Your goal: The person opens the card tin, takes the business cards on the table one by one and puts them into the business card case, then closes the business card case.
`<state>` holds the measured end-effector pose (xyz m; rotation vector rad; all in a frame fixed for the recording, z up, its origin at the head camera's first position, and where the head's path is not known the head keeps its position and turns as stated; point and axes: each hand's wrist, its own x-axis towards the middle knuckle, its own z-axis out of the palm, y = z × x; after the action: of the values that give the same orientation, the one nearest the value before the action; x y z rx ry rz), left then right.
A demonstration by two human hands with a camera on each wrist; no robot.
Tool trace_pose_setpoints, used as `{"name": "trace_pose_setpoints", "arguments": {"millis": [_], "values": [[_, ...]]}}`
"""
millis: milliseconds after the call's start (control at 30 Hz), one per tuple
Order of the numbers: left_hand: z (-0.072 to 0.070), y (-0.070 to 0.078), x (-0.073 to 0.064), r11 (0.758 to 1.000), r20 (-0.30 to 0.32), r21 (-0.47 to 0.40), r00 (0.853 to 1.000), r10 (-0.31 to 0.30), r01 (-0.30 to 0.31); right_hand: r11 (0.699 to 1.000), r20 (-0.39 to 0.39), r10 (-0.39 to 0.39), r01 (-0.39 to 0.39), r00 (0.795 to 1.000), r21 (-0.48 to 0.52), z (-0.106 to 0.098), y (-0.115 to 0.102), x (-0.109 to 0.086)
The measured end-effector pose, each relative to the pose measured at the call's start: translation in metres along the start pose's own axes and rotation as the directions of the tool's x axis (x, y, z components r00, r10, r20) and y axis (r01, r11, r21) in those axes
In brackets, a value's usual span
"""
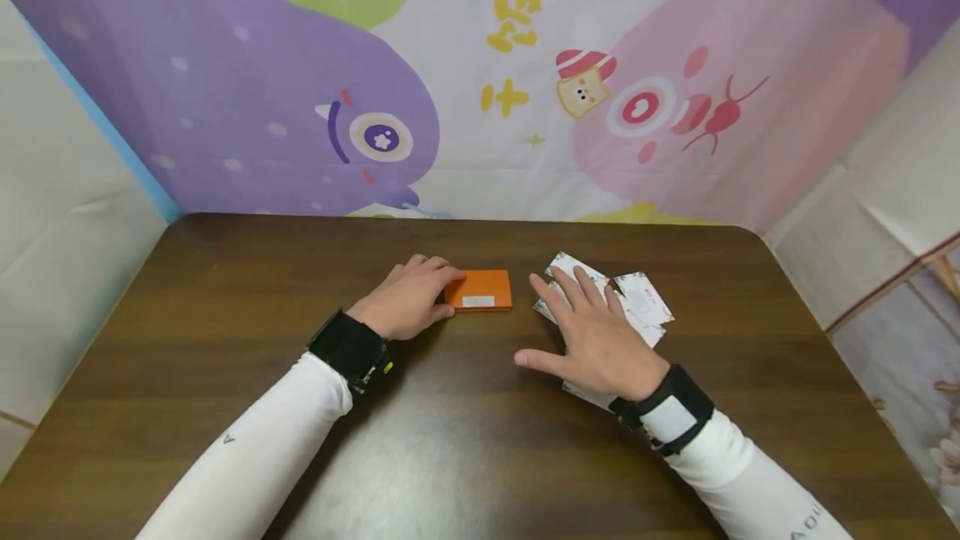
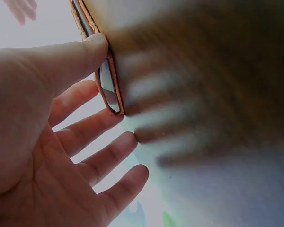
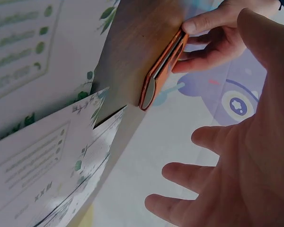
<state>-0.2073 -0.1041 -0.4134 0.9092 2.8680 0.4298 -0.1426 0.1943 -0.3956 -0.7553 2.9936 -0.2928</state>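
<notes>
An orange card case (image 1: 489, 282) with a pale label lies flat near the middle of the table. My left hand (image 1: 407, 298) pinches its left end. In the left wrist view the thumb and fingertips sit along the edge of the case (image 2: 111, 92), whose stitched rim and pale inside show. To the right, several white printed cards (image 1: 643, 300) with green leaf patterns lie spread and overlapping. Over them is my right hand (image 1: 603, 348), fingers spread and thumb out to the left, hiding part of the cards. The right wrist view shows the printed cards (image 3: 33, 165) close up.
The dark brown wooden table (image 1: 450, 457) ends at a cartoon-printed cloth (image 1: 480, 173) behind it. Pale cloth walls (image 1: 67, 190) stand at both sides. Each wrist wears a black strap (image 1: 348, 348).
</notes>
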Motion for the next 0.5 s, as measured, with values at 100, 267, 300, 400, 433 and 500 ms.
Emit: {"name": "trace_pose_setpoints", "arguments": {"millis": [100, 267, 300, 400, 433, 500], "values": [[-0.001, 0.004, -0.005, 1.000, 0.007, 0.015, 1.000, 0.004, -0.004, 1.000, 0.011, -0.005, 0.005, 1.000, 0.011, 0.000, -0.001, 0.004], [-0.002, 0.010, -0.016, 0.999, 0.005, 0.035, 1.000, 0.017, -0.017, 1.000, 0.026, -0.017, 0.017, 1.000, 0.018, 0.001, -0.005, 0.010], [-0.002, 0.012, -0.019, 0.999, 0.002, 0.038, 1.000, 0.021, -0.021, 1.000, 0.027, -0.020, 0.020, 0.999, 0.017, 0.001, -0.006, 0.011], [-0.002, 0.016, -0.026, 0.998, -0.008, 0.053, 0.999, 0.037, -0.036, 0.999, 0.027, -0.038, 0.038, 0.999, 0.010, 0.003, -0.008, 0.014], [-0.001, 0.017, -0.029, 0.997, -0.011, 0.059, 0.999, 0.043, -0.043, 0.999, 0.031, -0.043, 0.043, 0.999, 0.010, 0.003, -0.010, 0.015], [0.000, 0.019, -0.034, 0.996, -0.016, 0.069, 0.998, 0.055, -0.054, 0.999, 0.038, -0.053, 0.052, 0.998, 0.008, 0.004, -0.011, 0.016]]}}
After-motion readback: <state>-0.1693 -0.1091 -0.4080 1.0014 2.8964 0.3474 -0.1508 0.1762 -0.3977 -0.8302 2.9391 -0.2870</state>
